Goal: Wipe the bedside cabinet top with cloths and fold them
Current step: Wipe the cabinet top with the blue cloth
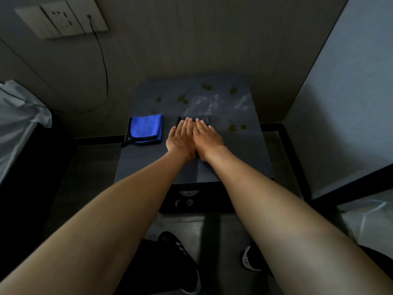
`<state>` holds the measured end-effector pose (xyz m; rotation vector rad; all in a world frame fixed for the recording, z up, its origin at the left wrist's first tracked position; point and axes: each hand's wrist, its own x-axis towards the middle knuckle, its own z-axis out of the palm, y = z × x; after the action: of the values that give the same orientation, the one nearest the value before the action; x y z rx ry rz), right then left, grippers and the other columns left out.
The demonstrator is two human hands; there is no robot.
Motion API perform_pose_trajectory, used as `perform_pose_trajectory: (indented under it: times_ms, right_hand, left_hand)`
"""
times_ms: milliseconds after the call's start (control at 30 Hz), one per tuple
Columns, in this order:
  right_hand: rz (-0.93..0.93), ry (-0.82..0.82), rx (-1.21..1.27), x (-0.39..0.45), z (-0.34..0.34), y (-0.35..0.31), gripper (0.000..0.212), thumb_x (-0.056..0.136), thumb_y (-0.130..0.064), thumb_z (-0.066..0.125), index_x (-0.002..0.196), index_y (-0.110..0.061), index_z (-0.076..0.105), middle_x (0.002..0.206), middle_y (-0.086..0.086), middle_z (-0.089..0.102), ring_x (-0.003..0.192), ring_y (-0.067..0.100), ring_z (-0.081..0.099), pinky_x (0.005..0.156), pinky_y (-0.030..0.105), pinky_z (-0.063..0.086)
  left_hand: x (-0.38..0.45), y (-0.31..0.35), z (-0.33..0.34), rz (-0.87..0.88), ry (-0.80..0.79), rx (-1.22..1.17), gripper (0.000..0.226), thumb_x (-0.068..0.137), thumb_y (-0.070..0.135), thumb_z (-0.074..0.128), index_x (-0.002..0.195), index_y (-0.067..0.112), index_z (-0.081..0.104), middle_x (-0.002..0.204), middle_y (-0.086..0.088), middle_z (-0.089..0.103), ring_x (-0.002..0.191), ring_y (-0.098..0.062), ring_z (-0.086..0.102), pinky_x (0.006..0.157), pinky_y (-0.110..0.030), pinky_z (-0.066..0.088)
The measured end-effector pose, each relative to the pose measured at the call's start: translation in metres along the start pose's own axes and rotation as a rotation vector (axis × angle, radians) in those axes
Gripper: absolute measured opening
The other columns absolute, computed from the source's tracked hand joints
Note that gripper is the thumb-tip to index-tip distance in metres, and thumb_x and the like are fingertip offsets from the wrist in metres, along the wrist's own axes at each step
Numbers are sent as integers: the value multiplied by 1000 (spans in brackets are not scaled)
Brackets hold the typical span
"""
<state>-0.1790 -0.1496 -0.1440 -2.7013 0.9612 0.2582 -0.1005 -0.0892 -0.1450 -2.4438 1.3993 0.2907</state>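
Note:
The grey bedside cabinet top (240, 158) carries brownish stains and a whitish smear toward its back. A dark grey cloth (205, 119) lies near the middle, mostly hidden under my hands. My left hand (181, 138) and my right hand (207, 138) lie flat side by side on it, palms down, fingers straight and pointing away from me. A folded blue cloth (145, 128) with black edging lies on the left part of the top, apart from my hands.
A wall socket panel (61, 19) at upper left has a black cable (104, 67) hanging down behind the cabinet. Plastic-covered bedding (19, 118) is at the left, a light wall (344, 99) at the right. My shoes (180, 260) stand below the cabinet front.

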Motion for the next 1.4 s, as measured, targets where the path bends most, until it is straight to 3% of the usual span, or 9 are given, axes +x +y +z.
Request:
perform_pose_trajectory:
  times_ms: [233, 500, 667, 1000, 1300, 1400]
  right_hand:
    - [86, 34, -10, -22, -5, 72, 85, 98, -16, 53, 157, -9, -7, 166, 7, -11, 153, 20, -8, 124, 36, 0]
    - [140, 38, -32, -42, -11, 135, 72, 102, -12, 41, 156, -6, -6, 165, 11, -9, 153, 22, -6, 124, 38, 1]
    - [175, 12, -42, -34, -17, 154, 80, 99, -10, 48, 157, -9, -8, 165, 9, -11, 153, 21, -7, 123, 39, 1]
    - [172, 32, -80, 0, -21, 131, 73, 104, -20, 41, 156, -8, -8, 165, 11, -9, 153, 22, -7, 124, 39, 1]
    - [67, 50, -28, 48, -14, 54, 74, 104, -24, 41, 157, -12, -9, 165, 9, -10, 153, 21, -9, 122, 36, -3]
    - [23, 73, -17, 61, -12, 31, 72, 103, -24, 39, 158, -11, -6, 166, 10, -7, 153, 23, -6, 124, 38, 0]
  left_hand:
    - [7, 75, -19, 80, 12, -4, 89, 100, 34, 44, 152, 11, -23, 162, -1, -27, 150, -17, -22, 124, -40, -6]
    - [7, 138, -36, 138, 16, -39, 88, 100, 33, 46, 154, 12, -20, 163, -3, -24, 150, -20, -21, 124, -42, -6]
    - [21, 149, -44, 191, 19, -71, 88, 100, 34, 47, 154, 12, -18, 164, -3, -22, 150, -19, -19, 124, -42, -5]
    - [50, 117, -37, 197, 76, -76, 84, 101, 32, 43, 155, 12, -18, 164, 0, -21, 151, -16, -18, 124, -40, -5]
    - [61, 26, -26, 125, 67, -64, 83, 100, 31, 43, 155, 12, -17, 164, 1, -20, 151, -15, -16, 124, -39, -4]
    - [62, -7, -32, 150, 70, -98, 74, 102, 28, 39, 157, 10, -8, 166, -2, -10, 153, -17, -7, 124, -37, 2]
